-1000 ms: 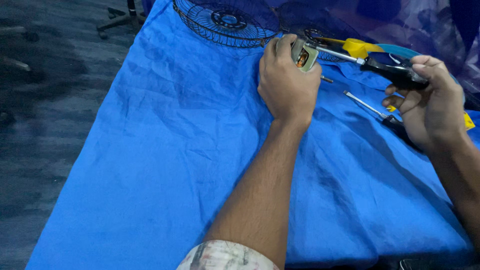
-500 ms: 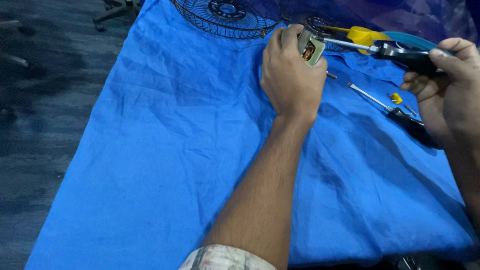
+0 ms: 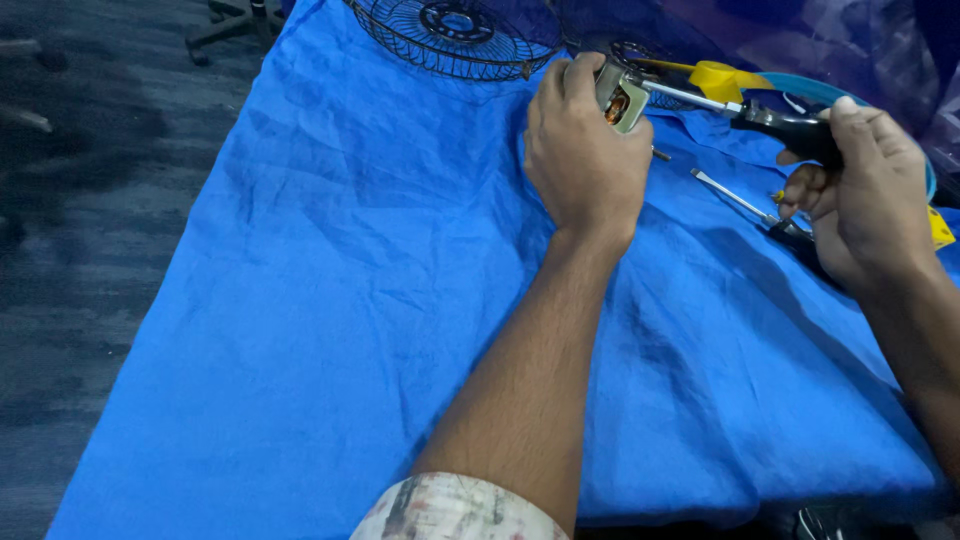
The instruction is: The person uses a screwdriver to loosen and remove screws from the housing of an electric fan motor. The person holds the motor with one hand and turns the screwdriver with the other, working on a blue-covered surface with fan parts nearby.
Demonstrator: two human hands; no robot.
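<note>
- Wrinkled blue cloth sheet (image 3: 330, 300) covered the table, filling most of the head view from 12 to 6 o'clock; dark grey floor (image 3: 80, 250) ran along the 9 o'clock side.
- Round black wire fan guard (image 3: 450, 40) lay on the cloth at 12 o'clock, cut by the top edge, just beyond the left hand.
- Left hand (image 3: 585, 150) sat above centre toward 1 o'clock, forearm running down to a patterned pale sleeve cuff (image 3: 455, 510) at 6 o'clock; fingers were clenched around a small metal fan motor with copper windings (image 3: 618, 100), held up off the cloth.
- Right hand (image 3: 860, 195) was at 3 o'clock, closed in a grasp on the black handle of a screwdriver with a thin steel shaft (image 3: 740, 105); the shaft pointed toward 9 o'clock and its tip met the motor's side.
- Yellow and teal plastic piece (image 3: 735, 78) lay at 1 o'clock behind the screwdriver shaft, partly hidden; could not tell what it was.
- Second loose screwdriver with a dark handle and silver shaft (image 3: 735, 198) lay on the cloth at 3 o'clock, between the two hands, its handle end under the right hand.
- Small yellow tag-like bit (image 3: 940, 228) showed at the 3 o'clock edge, beside the right wrist.
</note>
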